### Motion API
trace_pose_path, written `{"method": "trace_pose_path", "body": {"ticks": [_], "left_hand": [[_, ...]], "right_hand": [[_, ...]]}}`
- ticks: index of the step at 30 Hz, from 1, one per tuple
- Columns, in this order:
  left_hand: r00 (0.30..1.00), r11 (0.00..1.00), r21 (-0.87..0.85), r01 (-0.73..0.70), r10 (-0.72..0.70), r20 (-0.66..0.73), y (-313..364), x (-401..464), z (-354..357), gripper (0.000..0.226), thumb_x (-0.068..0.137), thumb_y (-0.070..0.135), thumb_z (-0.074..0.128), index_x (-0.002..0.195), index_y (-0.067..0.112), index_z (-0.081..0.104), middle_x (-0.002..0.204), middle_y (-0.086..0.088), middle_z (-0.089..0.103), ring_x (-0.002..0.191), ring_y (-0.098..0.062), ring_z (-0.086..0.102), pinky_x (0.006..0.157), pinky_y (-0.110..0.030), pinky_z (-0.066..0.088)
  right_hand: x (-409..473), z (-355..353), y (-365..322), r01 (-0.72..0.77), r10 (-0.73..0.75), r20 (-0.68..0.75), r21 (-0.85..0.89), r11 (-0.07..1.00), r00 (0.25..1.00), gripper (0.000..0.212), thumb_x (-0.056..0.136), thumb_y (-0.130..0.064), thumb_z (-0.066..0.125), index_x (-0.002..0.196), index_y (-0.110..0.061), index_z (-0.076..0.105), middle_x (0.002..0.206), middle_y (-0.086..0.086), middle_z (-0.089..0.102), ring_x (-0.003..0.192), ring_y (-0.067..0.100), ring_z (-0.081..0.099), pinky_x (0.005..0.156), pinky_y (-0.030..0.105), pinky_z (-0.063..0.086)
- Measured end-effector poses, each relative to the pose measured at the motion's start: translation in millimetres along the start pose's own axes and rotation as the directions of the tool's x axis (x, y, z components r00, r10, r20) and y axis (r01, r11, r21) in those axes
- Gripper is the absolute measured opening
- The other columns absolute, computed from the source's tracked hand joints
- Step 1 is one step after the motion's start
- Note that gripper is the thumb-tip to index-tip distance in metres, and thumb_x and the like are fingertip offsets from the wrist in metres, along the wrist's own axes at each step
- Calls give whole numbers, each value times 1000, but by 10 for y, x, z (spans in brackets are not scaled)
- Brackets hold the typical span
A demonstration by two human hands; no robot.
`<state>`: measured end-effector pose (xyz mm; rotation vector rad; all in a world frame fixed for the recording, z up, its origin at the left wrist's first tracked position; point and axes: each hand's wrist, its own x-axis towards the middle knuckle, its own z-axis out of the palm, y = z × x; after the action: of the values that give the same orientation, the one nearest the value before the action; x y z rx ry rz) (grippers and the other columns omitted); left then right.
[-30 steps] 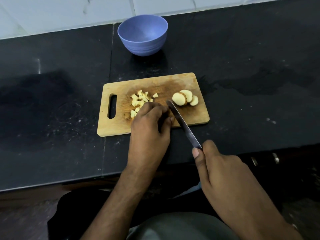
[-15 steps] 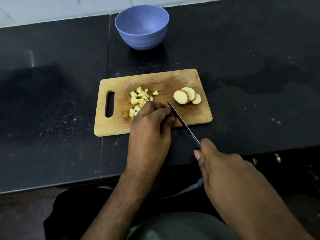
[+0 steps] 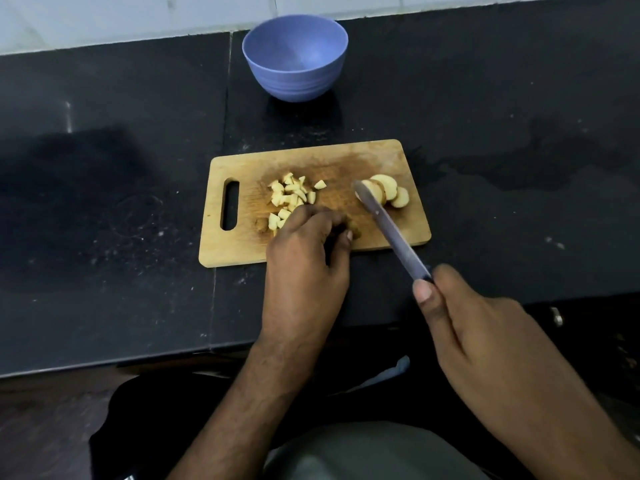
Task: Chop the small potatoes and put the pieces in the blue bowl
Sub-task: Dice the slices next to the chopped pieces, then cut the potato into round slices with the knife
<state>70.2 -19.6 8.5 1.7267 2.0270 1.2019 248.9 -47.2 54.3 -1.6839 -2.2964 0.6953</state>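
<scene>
Potato slices [image 3: 388,194]: three or so round slices, overlapping, on the right part of the board, skin edge showing on some.
Chopped pieces [image 3: 291,199]: loose heap of small pale cubes on the board's middle-left, one stray piece just to the right of the heap; a few lie touching the left hand's knuckles.
Chopping board [image 3: 242,247]: wooden, rectangular, handle slot at its left end, flat on the counter; centre stained darker.
Knife [image 3: 388,225]: blade runs diagonally from the right hand up-left across the board's right corner; its tip lies at the near-left edge of the slices. Contact with the slices cannot be confirmed.
Right hand [image 3: 485,334]: grips the knife handle, fingers curled round it, thumb extended along the top toward the blade.
Left hand [image 3: 304,268]: knuckles up on the board's near edge, fingers curled under and bunched together, thumb tucked beside them. Whether it holds a piece cannot be told; the fingertips are hidden.
Blue bowl [image 3: 294,77]: upright on the counter beyond the board, well apart from it, no pieces visible inside.
Counter [image 3: 104,202]: dark stone, seam line running front to back left of the bowl, damp patch to the right of the board.
Wall [image 3: 121,15]: pale tiles behind the counter.
</scene>
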Motion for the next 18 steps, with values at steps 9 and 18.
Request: {"method": "trace_pose_path", "body": {"ticks": [9,18], "left_hand": [[1000,1000,2,5,-5,7,-4,13,5,9,90,10,72,99,11,74,101,6,64,89,-3,60,80,-10,46],[1000,1000,-15,-27,27,4,-41,24,24,8,88,4,73,93,10,75,98,4,64,87,-4,61,79,-12,47]], "right_hand": [[-101,66,-104,-58,65,66,-98,993,996,36,89,-60,3,88,-32,25,58,-2,55,53,10,58,55,29,51],[-25,40,-261,-114,139,157,-161,980,978,26,96,-54,8,90,-31,21,66,-2,55,57,7,55,52,22,45]]}}
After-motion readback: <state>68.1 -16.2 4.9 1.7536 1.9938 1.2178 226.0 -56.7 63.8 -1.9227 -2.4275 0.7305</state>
